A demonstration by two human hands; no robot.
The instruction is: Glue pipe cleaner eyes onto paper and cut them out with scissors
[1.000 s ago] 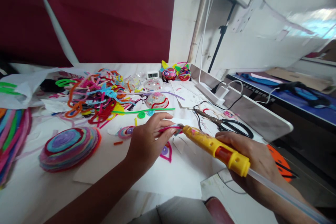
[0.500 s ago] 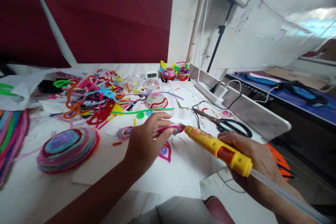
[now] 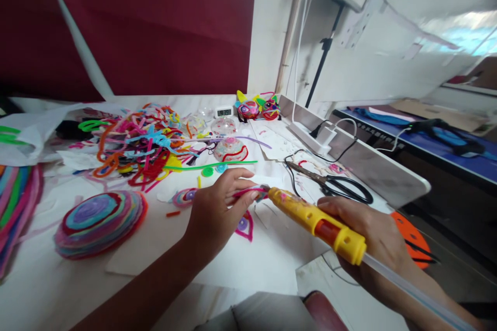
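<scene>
My right hand [image 3: 368, 232] is wrapped round a yellow hot glue gun [image 3: 318, 220] with a clear glue stick [image 3: 404, 279] running out of its back. The gun's nozzle meets the edge of a small pink and blue pipe-cleaner piece [image 3: 248, 192]. Thumb and fingers of my left hand [image 3: 217, 207] pinch that piece and partly hide it. Just below lies a pink pipe-cleaner eye shape [image 3: 245, 226] with a purple centre, on white paper [image 3: 217, 264]. A similar pink and purple eye shape [image 3: 182, 196] shows left of my left hand.
A tangle of pipe cleaners [image 3: 143, 139] fills the back left. Nearer sits a striped coiled dome [image 3: 97, 222]. Black-handled scissors [image 3: 345, 186] and a power strip [image 3: 310, 134] with cables lie at right. Two colourful masks [image 3: 258, 107], clear half-domes [image 3: 231, 150] and a small clock [image 3: 224, 111] stand behind.
My right hand and the glue gun have shifted slightly left, the nozzle moving along the edge of the pipe-cleaner piece. My left hand stays nearly still, holding it.
</scene>
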